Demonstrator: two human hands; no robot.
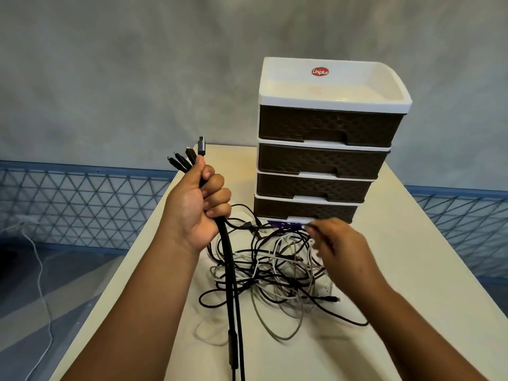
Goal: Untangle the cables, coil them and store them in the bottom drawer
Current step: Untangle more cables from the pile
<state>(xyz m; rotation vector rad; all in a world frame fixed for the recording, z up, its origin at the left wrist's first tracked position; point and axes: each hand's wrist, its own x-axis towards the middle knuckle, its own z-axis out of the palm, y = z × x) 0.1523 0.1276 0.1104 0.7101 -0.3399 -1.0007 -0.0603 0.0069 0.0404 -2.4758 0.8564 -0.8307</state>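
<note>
Clearly untangling is underway: the left hand [196,204] fists several black cables [230,259] left of centre, the right hand [339,253] seemingly pinches a strand from the tangle [275,268], so next comes teasing it free before the bottom drawer [302,210]

A grey, mottled wall [137,64] filled the back of the room. Along its foot ran a blue band with a lattice of pale triangles [82,204], seen on both sides of the cream surface [426,270]. The floor [68,284] at the left was grey with lighter stripes. A thin white cord [41,284] trailed across it from the wall. The light was soft and even.
</note>
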